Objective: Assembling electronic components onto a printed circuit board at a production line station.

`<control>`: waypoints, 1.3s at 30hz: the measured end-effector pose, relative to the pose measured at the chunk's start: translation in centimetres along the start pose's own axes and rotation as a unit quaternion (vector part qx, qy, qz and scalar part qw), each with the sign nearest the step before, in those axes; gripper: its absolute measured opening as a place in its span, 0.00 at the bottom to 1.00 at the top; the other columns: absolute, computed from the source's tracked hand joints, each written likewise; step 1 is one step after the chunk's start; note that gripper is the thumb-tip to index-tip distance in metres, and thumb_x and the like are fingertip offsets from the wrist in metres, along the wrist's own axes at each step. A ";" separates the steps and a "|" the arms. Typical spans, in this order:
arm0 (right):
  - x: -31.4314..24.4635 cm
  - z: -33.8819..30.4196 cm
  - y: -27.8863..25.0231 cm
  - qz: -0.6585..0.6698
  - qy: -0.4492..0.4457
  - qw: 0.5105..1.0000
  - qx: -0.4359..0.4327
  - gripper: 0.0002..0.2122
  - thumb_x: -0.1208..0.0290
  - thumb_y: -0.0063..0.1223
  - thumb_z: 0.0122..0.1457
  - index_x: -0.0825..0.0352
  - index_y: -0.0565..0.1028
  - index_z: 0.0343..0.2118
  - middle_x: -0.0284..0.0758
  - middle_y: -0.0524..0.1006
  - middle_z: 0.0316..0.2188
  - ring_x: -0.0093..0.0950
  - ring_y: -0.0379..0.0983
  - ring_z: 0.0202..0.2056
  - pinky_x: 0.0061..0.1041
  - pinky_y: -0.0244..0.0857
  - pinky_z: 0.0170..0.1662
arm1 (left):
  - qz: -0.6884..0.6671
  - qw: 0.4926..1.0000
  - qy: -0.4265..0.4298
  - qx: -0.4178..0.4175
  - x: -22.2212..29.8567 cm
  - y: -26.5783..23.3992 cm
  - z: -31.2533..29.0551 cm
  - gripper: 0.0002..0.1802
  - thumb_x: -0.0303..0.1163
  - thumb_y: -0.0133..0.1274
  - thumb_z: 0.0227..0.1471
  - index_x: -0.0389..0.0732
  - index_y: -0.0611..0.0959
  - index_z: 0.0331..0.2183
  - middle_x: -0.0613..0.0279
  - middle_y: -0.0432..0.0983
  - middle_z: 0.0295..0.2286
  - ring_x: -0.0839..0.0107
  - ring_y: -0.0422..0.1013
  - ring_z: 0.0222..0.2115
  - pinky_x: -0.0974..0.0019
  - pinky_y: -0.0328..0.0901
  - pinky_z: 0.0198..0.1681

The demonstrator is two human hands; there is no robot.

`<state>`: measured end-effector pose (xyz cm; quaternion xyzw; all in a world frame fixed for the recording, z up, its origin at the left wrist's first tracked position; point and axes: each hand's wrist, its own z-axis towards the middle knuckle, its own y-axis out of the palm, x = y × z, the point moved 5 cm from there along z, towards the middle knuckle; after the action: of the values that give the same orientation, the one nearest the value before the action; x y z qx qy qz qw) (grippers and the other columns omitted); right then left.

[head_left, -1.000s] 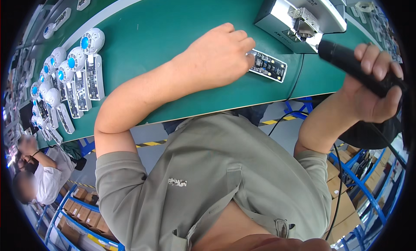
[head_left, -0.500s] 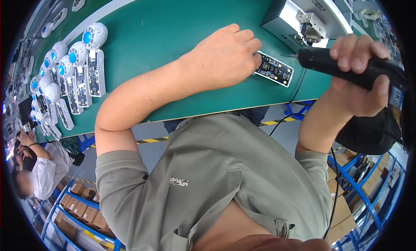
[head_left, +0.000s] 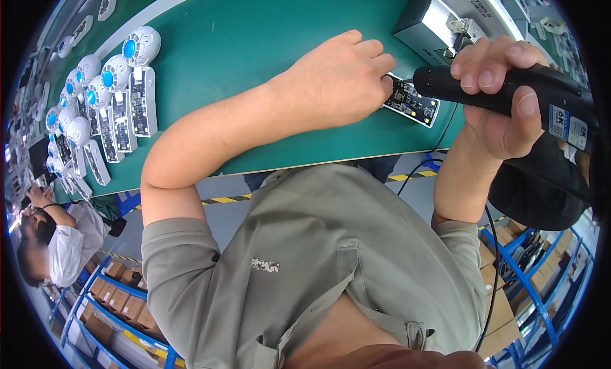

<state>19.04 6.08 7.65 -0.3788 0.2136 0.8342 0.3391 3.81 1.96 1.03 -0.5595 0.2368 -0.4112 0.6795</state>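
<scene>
My left hand [head_left: 347,79] is closed, its curled fingers gripping the left end of a slim white housing with a black circuit board [head_left: 417,106] in it. The fingers hide that end. My right hand [head_left: 503,95] wraps round a black electric screwdriver [head_left: 554,92], held nearly level and pointing left. Its nose is over the upper edge of the board, close to my left fingertips. Whether the bit touches a screw cannot be made out.
Several similar units with round white heads and blue centres [head_left: 116,73] lie in rows at left on the green table [head_left: 254,44]. A silver and black box-shaped machine [head_left: 439,25] stands at far right. A black cable [head_left: 445,130] crosses the table's front edge. Another person [head_left: 63,241] sits at far left.
My right hand has brought the screwdriver left and inward, so its nose now reaches the board. My left hand keeps hold of the board unit. The whole view has shifted slightly.
</scene>
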 end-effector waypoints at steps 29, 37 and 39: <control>-6.4 1.0 -5.8 -0.111 -0.036 0.993 -0.015 0.18 0.62 0.39 0.63 0.68 0.71 0.50 0.35 0.74 0.34 0.32 0.73 0.36 0.33 0.68 0.41 | 0.009 1.000 0.003 0.001 0.2 -0.1 0.0 0.13 0.36 0.61 0.43 0.44 0.81 0.33 0.66 0.71 0.35 0.69 0.66 0.36 0.66 0.61 0.41; -4.8 1.0 -1.2 -0.019 0.014 1.000 -0.009 0.18 0.63 0.43 0.61 0.69 0.68 0.51 0.35 0.72 0.31 0.30 0.71 0.31 0.30 0.68 0.38 | -0.001 1.000 -0.009 -0.005 -0.2 0.1 -0.2 0.13 0.37 0.61 0.43 0.44 0.81 0.33 0.66 0.70 0.35 0.69 0.66 0.36 0.67 0.61 0.41; -4.0 -0.2 0.4 -0.010 0.020 1.000 -0.007 0.20 0.61 0.43 0.61 0.67 0.67 0.52 0.32 0.71 0.31 0.27 0.69 0.32 0.29 0.65 0.39 | 0.002 1.000 -0.006 -0.006 -0.1 0.0 -0.1 0.12 0.37 0.61 0.43 0.45 0.81 0.33 0.66 0.70 0.35 0.69 0.66 0.36 0.67 0.61 0.41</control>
<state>20.80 4.10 10.62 -0.3997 0.2103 0.8247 0.3403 3.74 1.99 0.98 -0.5652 0.2363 -0.4050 0.6787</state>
